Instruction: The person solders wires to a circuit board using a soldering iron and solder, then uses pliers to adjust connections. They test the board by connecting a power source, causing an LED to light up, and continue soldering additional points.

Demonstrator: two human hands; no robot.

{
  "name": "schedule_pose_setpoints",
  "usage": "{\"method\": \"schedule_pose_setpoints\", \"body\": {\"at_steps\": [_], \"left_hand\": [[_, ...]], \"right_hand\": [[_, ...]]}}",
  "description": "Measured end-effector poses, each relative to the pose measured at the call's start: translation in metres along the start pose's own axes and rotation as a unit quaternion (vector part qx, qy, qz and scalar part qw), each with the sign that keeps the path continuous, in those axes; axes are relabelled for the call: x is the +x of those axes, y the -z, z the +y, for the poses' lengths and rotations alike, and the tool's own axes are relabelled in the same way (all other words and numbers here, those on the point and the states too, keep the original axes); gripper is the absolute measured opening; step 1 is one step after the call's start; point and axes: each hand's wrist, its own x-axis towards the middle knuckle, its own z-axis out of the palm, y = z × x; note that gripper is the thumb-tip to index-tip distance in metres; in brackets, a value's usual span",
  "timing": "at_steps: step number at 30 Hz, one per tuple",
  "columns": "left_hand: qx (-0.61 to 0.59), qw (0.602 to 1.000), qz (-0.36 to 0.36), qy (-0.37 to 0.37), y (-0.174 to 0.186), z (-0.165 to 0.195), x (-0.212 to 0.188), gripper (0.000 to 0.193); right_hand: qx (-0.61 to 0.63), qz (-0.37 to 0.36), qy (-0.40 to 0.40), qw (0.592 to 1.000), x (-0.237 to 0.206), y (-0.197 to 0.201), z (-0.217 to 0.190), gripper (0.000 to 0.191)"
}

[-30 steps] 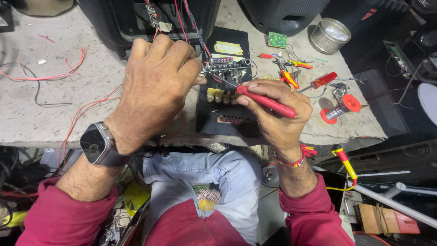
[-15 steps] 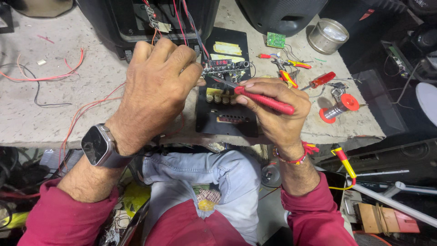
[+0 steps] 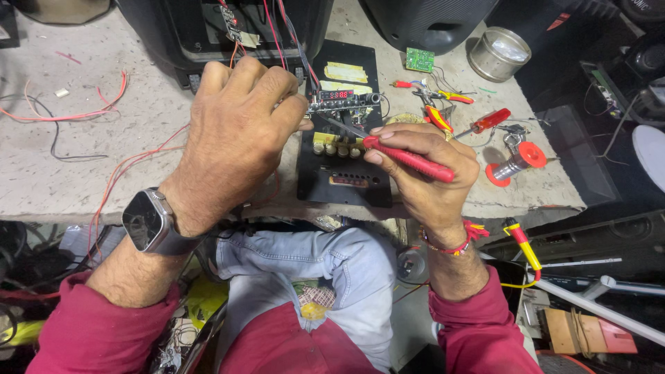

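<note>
A pale stone bench (image 3: 90,173) fills the upper frame, with a black speaker cabinet (image 3: 180,34) standing at its far edge, red and black wires (image 3: 277,28) running out of it. A black panel (image 3: 346,183) lies flat on the bench in front of the person, its yellow knobs (image 3: 332,145) in a row across the middle. The left hand (image 3: 235,138) is curled over the panel's upper left side, fingertips closed on a narrow circuit board (image 3: 346,100) with a lit red display; a smartwatch (image 3: 149,221) sits on that wrist. The right hand (image 3: 426,176) pinches a red-handled tool (image 3: 412,161) like a pen, its metal tip slanting up left to the board, just beside the left fingertips. To the right, well apart from the hands, lie a metal tin (image 3: 500,54), a solder spool (image 3: 516,163) with red ends, pliers (image 3: 438,114), a small red screwdriver (image 3: 488,121) and a little green board (image 3: 420,59). Loose red wire (image 3: 76,114) trails across the bench at left.
</note>
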Motion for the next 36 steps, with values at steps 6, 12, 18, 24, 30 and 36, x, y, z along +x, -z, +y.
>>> {"method": "schedule_pose_setpoints", "body": {"at_steps": [6, 12, 18, 24, 30, 36], "left_hand": [[0.002, 1.000, -0.005, -0.002, 0.0011, 0.0000, -0.0013, 0.016], [-0.009, 1.000, 0.006, -0.004, 0.0008, 0.0002, -0.0008, 0.017], [0.003, 1.000, 0.000, -0.008, 0.0016, -0.0007, -0.0030, 0.016], [-0.001, 1.000, 0.005, -0.009, 0.0005, -0.0014, -0.0019, 0.017], [0.000, 1.000, 0.006, -0.004, 0.0013, -0.0007, -0.0019, 0.017], [0.002, 1.000, 0.006, -0.004, 0.0008, -0.0006, -0.0031, 0.018]], "right_hand": [[-0.006, -0.001, 0.009, 1.000, -0.0002, -0.0026, 0.0003, 0.028], [-0.014, -0.002, 0.015, 1.000, 0.0020, -0.0046, 0.0018, 0.028], [-0.013, -0.011, 0.016, 1.000, 0.0017, -0.0050, 0.0003, 0.028], [-0.015, -0.008, 0.017, 1.000, 0.0043, -0.0087, 0.0003, 0.028], [-0.002, 0.002, 0.014, 1.000, 0.0000, -0.0044, -0.0012, 0.027], [-0.005, 0.002, 0.006, 1.000, -0.0033, -0.0048, -0.0008, 0.028]]}}
